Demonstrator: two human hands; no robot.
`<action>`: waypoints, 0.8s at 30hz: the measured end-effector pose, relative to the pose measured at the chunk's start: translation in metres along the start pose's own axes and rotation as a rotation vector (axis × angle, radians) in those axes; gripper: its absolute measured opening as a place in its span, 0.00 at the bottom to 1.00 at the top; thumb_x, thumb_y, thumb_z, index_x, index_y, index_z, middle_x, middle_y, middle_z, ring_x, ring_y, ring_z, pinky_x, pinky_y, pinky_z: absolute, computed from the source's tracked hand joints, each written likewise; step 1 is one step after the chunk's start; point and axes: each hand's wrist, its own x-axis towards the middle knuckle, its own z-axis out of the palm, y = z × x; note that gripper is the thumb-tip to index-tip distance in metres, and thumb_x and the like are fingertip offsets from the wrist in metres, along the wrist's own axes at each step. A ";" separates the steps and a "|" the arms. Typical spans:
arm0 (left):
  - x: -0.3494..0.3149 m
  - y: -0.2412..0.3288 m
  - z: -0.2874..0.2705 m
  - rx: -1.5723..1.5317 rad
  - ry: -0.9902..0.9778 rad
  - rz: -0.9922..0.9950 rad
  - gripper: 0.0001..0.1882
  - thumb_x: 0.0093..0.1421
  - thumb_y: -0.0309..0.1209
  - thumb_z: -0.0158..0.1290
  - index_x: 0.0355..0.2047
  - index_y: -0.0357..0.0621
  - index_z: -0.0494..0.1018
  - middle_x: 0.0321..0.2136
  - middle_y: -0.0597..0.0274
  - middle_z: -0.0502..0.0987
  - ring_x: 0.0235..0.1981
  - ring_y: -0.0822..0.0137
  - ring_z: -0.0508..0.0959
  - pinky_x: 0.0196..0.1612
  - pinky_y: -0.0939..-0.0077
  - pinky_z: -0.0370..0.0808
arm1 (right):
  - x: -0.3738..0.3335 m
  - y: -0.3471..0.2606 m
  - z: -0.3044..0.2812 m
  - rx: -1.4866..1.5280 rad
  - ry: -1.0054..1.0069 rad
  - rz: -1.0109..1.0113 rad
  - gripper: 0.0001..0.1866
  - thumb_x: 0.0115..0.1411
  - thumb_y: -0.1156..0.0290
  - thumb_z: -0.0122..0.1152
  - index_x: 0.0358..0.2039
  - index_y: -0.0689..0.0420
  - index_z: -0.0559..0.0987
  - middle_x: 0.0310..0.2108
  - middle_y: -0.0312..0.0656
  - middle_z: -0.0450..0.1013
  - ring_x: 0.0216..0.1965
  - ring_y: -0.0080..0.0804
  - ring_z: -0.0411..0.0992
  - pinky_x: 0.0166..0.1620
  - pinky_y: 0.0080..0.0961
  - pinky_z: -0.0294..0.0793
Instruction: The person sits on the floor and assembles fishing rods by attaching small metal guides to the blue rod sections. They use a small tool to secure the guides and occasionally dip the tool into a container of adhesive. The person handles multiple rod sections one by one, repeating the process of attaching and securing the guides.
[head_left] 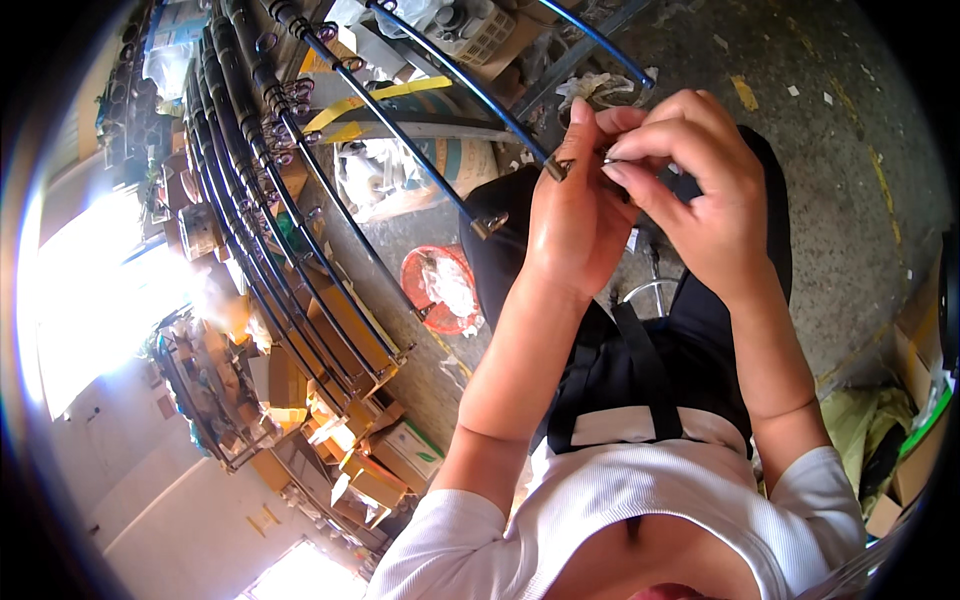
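In front of my lap, my left hand (pixel 568 225) is raised with its thumb upright and its fingers curled, mostly hidden behind the other hand. What lies inside it cannot be made out. My right hand (pixel 715 175) meets it from the right, pinching a tiny shiny piece (pixel 609 158) between thumb and index finger. A blue fishing rod section (pixel 470 90) slants down from the upper left; its brass-coloured end (pixel 556 169) overlaps the edge of my left hand. Just left of it, a second rod section (pixel 400 145) ends in a similar brass-coloured tip (pixel 488 225).
Several more dark fishing rods (pixel 262 190) with line guides hang on the left. Below them are a red basket (pixel 412 272) holding white scraps and piled cardboard boxes (pixel 405 450). Another blue rod (pixel 600 40) reaches in at the top. Boxes (pixel 915 350) stand at the right.
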 end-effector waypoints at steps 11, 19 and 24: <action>0.027 0.031 0.014 -0.209 -0.440 0.234 0.20 0.58 0.50 0.48 0.36 0.46 0.68 0.20 0.76 0.59 0.22 0.77 0.59 0.26 0.83 0.60 | 0.021 0.000 -0.003 1.158 0.120 0.288 0.12 0.47 0.78 0.65 0.25 0.58 0.68 0.25 0.42 0.68 0.17 0.23 0.68 0.13 0.12 0.62; 0.033 0.038 0.019 -0.178 -0.604 0.278 0.16 0.59 0.46 0.49 0.33 0.45 0.70 0.20 0.75 0.59 0.22 0.77 0.58 0.27 0.82 0.60 | 0.029 0.008 -0.001 1.116 0.093 0.204 0.14 0.44 0.74 0.68 0.23 0.58 0.69 0.27 0.37 0.63 0.15 0.14 0.57 0.12 0.10 0.54; 0.034 0.038 0.017 -0.140 -0.617 0.294 0.16 0.60 0.45 0.48 0.33 0.45 0.71 0.19 0.75 0.59 0.22 0.76 0.58 0.27 0.81 0.60 | 0.028 0.007 0.000 1.101 0.109 0.242 0.14 0.44 0.73 0.69 0.22 0.58 0.68 0.27 0.37 0.63 0.15 0.14 0.58 0.13 0.09 0.54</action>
